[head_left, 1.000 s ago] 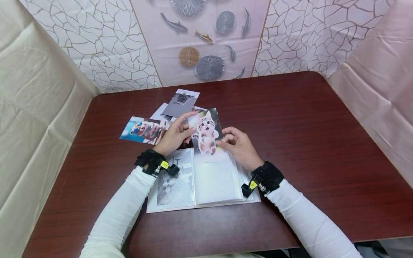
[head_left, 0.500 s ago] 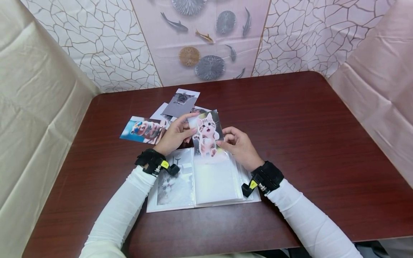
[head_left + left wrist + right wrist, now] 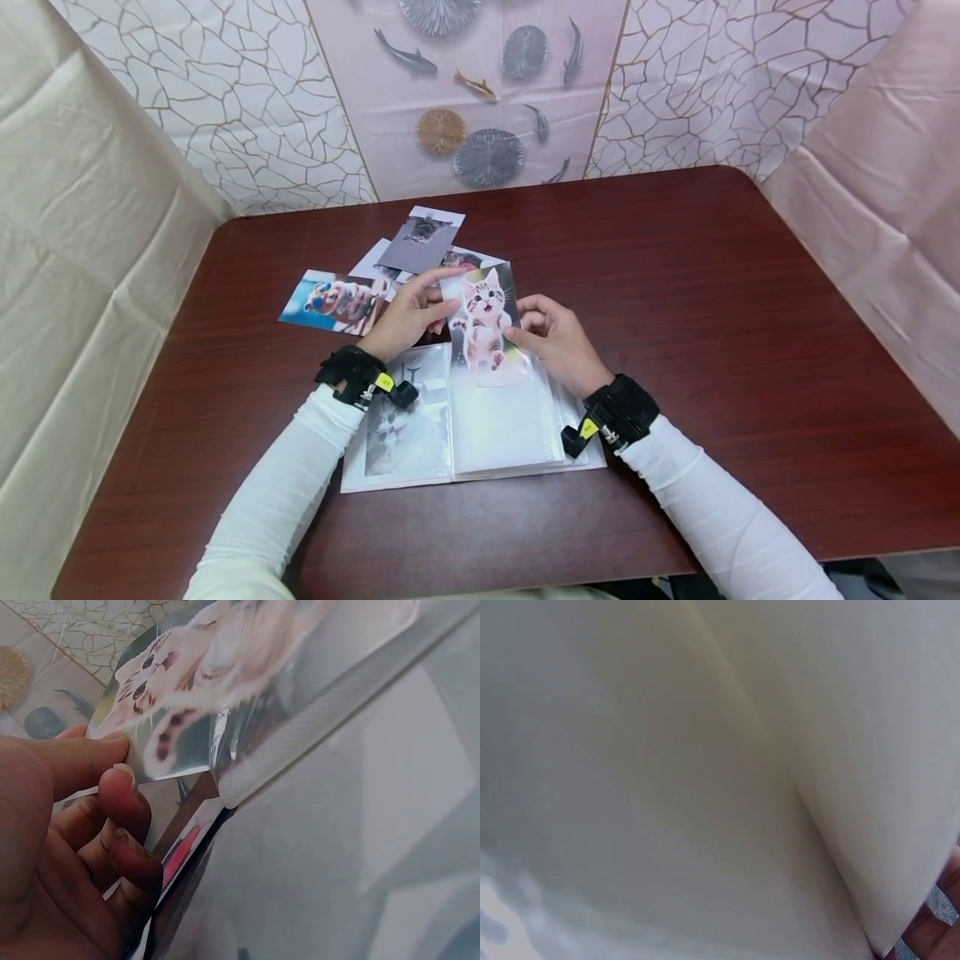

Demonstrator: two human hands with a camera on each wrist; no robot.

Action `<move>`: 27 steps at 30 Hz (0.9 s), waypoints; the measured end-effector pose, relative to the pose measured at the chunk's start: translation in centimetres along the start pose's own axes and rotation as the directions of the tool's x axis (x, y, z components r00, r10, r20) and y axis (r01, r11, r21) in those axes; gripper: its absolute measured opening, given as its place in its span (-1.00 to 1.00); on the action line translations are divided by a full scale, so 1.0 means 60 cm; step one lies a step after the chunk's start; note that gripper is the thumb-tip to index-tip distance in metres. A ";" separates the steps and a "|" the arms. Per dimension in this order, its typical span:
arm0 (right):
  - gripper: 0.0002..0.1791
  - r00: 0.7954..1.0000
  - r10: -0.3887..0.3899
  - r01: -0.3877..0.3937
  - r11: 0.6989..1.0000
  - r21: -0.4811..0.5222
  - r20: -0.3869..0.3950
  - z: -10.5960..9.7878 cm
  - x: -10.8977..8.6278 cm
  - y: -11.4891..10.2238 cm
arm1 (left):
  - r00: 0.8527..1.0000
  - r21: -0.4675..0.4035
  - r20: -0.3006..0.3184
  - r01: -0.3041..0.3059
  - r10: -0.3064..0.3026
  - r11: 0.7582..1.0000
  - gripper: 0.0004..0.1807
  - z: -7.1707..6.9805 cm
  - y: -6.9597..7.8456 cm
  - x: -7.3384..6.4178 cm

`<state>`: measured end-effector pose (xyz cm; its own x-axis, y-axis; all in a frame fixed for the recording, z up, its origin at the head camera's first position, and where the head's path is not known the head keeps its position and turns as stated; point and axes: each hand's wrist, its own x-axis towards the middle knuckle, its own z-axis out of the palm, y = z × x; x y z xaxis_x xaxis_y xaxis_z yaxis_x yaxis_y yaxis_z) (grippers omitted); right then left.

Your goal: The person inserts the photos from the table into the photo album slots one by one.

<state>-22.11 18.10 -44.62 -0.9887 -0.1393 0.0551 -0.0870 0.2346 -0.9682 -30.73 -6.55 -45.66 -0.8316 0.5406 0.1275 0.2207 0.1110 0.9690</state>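
A kitten photo [image 3: 483, 321] stands partly inside the clear sleeve on the right page of an open photo album [image 3: 506, 429]. My left hand [image 3: 408, 312] pinches the photo's upper left edge between thumb and fingers. In the left wrist view, the thumb and forefinger of the left hand [image 3: 82, 802] hold the kitten photo [image 3: 187, 682] at its corner, and the sleeve covers its lower part. My right hand [image 3: 558, 342] pinches at the right edge, where photo and sleeve meet. Pale album pages [image 3: 705, 787] fill the right wrist view, with fingers [image 3: 934, 930] at its lower right corner.
A photo of an animal in blue glasses [image 3: 341, 302] lies left of the hands on the brown table [image 3: 712, 333]. Behind them, a grey photo [image 3: 422, 237] overlaps several others. The album's left page [image 3: 408, 425] holds a pale picture. Patterned cloth [image 3: 480, 100] hangs behind the table.
The kitten photo has slid down a little and slightly right, deeper into the sleeve. The left hand has lowered slightly with it; the right hand stays in place.
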 end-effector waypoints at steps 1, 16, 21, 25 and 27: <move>-0.65 1.000 0.001 -0.001 1.000 0.003 0.001 0.000 0.000 -0.001 | 1.000 0.001 0.001 0.003 -0.003 1.000 -0.47 0.000 0.000 0.000; -0.63 1.000 0.024 -0.024 1.000 0.002 0.002 0.002 0.000 -0.002 | 0.999 0.066 -0.014 0.049 -0.048 0.997 -0.53 0.001 0.002 -0.004; -0.63 1.000 0.030 -0.030 1.000 -0.001 0.003 0.001 -0.002 -0.004 | 0.999 0.068 -0.005 0.048 -0.048 0.997 -0.55 0.001 0.003 -0.005; -0.62 1.000 0.018 -0.018 1.000 0.009 -0.004 0.001 -0.002 -0.004 | 0.999 0.081 0.009 0.043 -0.044 0.996 -0.60 0.004 0.002 -0.003; -0.62 1.000 0.014 -0.014 1.000 0.011 -0.006 0.001 -0.002 -0.003 | 0.998 0.090 0.027 0.046 -0.049 0.995 -0.62 0.005 0.002 -0.001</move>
<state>-21.95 18.03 -44.45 -0.9906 -0.1297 0.0428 -0.0716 0.2262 -0.9714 -30.48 -6.30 -45.65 -0.8273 0.5569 0.0741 0.2268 0.2104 0.9509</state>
